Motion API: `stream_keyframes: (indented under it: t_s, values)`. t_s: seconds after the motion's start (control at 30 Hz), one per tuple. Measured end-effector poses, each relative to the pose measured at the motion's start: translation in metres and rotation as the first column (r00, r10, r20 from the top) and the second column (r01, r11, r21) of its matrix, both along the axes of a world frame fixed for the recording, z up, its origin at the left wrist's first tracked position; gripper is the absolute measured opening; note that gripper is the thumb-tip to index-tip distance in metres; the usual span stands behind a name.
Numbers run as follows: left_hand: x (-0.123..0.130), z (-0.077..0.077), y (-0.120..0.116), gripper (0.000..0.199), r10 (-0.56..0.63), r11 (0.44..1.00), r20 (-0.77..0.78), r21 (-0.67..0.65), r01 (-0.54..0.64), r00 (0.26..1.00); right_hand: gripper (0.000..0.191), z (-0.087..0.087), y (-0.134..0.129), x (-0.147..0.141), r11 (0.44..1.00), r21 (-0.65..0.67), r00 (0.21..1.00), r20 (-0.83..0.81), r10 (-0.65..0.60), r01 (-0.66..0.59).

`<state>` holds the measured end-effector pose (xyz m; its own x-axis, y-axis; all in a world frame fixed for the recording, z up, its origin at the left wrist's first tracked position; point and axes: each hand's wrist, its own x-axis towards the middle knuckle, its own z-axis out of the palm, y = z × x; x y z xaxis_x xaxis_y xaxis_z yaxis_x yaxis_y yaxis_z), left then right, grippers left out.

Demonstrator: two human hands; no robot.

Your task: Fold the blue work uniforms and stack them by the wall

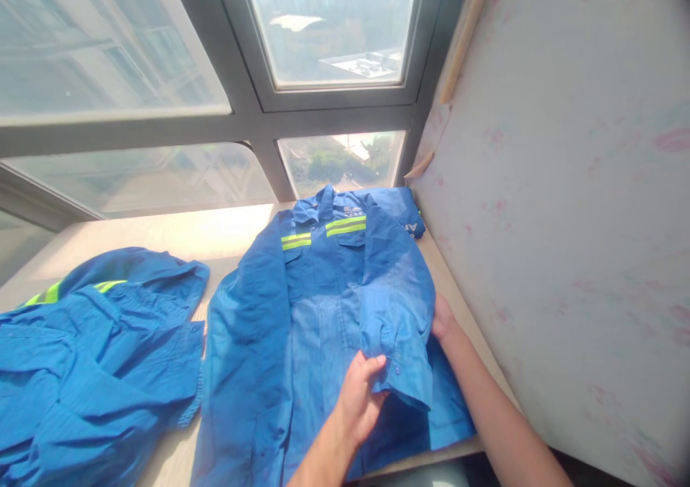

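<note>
A blue work jacket (pixel 315 314) lies front side up on the pale sill, its collar toward the window and yellow-green reflective bands across the chest. My left hand (pixel 362 395) pinches the cuff end of the sleeve on the right, thumb on top and fingers underneath. That sleeve is bent in over the jacket's front. At the sleeve's outer bend is my right hand (pixel 443 317), its fingers partly hidden behind the cloth, so their grip cannot be made out. The jacket's other sleeve (pixel 248 343) lies straight down along the left side.
More blue garments with reflective bands (pixel 97 372) lie crumpled on the left. Behind the jacket's collar is a folded blue garment (pixel 396 203) with white lettering. A flower-patterned wall (pixel 566 207) rises on the right; grey-framed windows (pixel 334 99) stand behind the sill (pixel 226 230).
</note>
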<state>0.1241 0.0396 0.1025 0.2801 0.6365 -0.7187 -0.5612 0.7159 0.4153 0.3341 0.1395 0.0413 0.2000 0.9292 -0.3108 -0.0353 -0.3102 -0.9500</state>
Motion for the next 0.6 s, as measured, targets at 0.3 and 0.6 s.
stream_keyframes:
  t_s: [0.3, 0.6]
  values:
    - [0.016, -0.011, -0.025, 0.046, -0.128, 0.987, -0.052, 0.093, 0.132, 0.990, 0.059, 0.020, -0.124, -0.003, 0.951, -0.278, 0.914, -0.405, 0.013, -0.137]
    - [0.032, -0.028, -0.043, 0.043, -0.274, 0.934, -0.160, 0.191, 0.302, 0.948, 0.071, 0.034, -0.124, 0.022, 1.000, 0.014, 1.000, 0.000, -0.010, 0.010]
